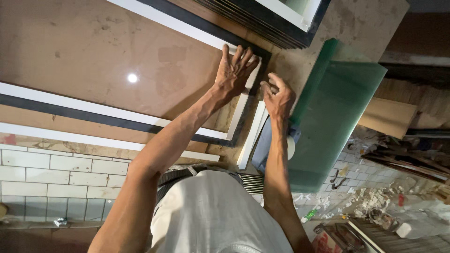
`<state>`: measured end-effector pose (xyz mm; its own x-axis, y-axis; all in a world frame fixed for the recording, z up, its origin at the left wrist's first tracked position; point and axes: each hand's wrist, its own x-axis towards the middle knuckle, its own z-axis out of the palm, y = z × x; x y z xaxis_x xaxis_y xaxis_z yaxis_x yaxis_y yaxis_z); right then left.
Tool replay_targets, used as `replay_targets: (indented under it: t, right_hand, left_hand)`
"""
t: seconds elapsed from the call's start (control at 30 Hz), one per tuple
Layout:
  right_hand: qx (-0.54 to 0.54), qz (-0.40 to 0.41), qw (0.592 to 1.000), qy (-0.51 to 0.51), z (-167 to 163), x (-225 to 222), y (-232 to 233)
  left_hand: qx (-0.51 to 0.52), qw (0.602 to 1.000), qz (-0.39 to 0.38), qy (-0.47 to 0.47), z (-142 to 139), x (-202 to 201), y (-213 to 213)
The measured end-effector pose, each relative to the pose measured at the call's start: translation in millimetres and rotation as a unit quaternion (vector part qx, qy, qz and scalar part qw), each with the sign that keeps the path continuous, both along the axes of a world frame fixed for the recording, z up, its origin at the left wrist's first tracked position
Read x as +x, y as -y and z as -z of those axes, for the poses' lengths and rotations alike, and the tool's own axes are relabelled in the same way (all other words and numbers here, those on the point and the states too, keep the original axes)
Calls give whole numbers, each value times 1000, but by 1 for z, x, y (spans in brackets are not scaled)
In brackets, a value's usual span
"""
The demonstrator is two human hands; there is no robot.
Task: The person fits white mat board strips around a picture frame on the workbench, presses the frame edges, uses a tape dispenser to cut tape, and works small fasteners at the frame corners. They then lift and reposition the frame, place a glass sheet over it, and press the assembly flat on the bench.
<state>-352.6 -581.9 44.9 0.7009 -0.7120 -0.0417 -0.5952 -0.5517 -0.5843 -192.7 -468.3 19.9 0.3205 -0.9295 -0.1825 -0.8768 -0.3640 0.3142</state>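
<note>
White and black frame moulding (140,122) lies flat on a brown board (84,47), its two strips meeting at a mitred corner near the top middle of the view. On that corner rests the left hand (236,71), palm down, fingers spread and nearly straight, pressing on the white strip without wrapping around anything. Just beside it, to the right, the right hand (277,97) is curled, fingers bent in toward the thumb at the outer edge of the frame's short side; whether it pinches something small between the fingertips cannot be told. Both bare forearms reach up from the person's pale shirt (220,211) at the bottom of the view.

Below the right hand a loose white strip (251,140) lies alongside the frame's short side, and a second long white strip (93,139) runs along the near edge of the board. A greenish sheet of glass (333,107) leans just to the right of the right hand, partly over a blue-grey piece. A stack of dark frames (262,23) sits at the top edge. The counter front is faced with white tiles (56,175), and the floor (375,197) at lower right is strewn with scraps and tools
</note>
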Motion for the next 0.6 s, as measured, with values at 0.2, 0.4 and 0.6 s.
replay_targets:
  t: [0.2, 0.4, 0.6]
  right_hand:
    - [-44, -66, 995, -65, -4, 11, -10]
    - [-62, -108, 982, -140, -8, 16, -23]
    - [-109, -107, 976, -158, -15, 20, -29]
  left_hand:
    - [-29, 1000, -6, -9, -2, 3, -7]
    - [-30, 1000, 0, 5, -1, 5, -2]
    - [6, 1000, 25, 17, -3, 7, 4]
